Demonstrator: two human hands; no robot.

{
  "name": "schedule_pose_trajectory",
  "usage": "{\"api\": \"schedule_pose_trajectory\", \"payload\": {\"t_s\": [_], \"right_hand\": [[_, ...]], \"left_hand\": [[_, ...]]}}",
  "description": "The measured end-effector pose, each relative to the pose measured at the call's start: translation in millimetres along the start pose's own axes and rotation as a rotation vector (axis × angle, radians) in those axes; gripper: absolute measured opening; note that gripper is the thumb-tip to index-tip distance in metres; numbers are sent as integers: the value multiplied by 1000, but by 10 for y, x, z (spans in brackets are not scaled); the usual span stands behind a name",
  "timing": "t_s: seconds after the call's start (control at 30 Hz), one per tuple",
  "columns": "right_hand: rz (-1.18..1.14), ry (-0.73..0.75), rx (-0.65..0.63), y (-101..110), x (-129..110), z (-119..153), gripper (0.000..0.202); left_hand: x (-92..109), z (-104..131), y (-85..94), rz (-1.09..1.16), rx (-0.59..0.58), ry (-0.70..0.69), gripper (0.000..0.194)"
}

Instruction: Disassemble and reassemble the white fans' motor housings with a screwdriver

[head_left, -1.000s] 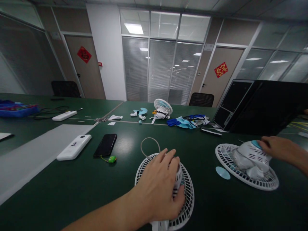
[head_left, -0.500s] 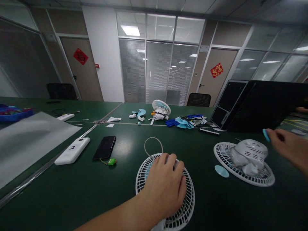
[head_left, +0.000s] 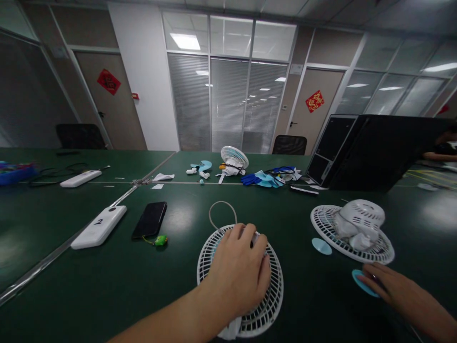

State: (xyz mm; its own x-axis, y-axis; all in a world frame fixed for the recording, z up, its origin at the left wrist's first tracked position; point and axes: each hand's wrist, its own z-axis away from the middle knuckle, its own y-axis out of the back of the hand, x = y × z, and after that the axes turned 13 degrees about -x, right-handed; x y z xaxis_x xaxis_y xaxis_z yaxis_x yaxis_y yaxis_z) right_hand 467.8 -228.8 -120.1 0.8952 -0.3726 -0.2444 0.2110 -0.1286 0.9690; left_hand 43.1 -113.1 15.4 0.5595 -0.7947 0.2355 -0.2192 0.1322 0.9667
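Note:
My left hand grips the middle of a white round fan that lies on the green table near the front edge; a looped cable rises behind it. At the lower right, my right hand pinches a light blue disc by its edge, low over the table. Another light blue disc lies flat, left of the right hand. Behind it rests a second white fan, its grille down and its rounded housing up, with white plastic wrapped about the neck.
A black phone with a green charm and a white power bank lie at left. Further back are a third fan, light blue blades and blue gloves. A large black case stands at right. A person's arm shows at the far right.
My right hand has moved down and left with the light blue disc, from beside the second fan to in front of it. The view has shifted slightly, and the paper sheet at left has left view.

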Motion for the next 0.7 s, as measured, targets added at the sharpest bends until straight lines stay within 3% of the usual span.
{"api": "schedule_pose_trajectory", "payload": {"t_s": [0.13, 0.33, 0.57, 0.7], "right_hand": [[-131, 23, -54, 200, -121, -53, 38], [-278, -50, -198, 484, -64, -29, 50], [-8, 106, -194, 115, -546, 233, 36], [56, 123, -156, 0, -724, 228, 44]], "left_hand": [[15, 9, 12, 5, 1, 11, 34], [25, 1, 7, -2, -9, 18, 36], [26, -19, -12, -17, -6, 23, 35], [25, -16, -37, -29, 26, 45, 33]]}}
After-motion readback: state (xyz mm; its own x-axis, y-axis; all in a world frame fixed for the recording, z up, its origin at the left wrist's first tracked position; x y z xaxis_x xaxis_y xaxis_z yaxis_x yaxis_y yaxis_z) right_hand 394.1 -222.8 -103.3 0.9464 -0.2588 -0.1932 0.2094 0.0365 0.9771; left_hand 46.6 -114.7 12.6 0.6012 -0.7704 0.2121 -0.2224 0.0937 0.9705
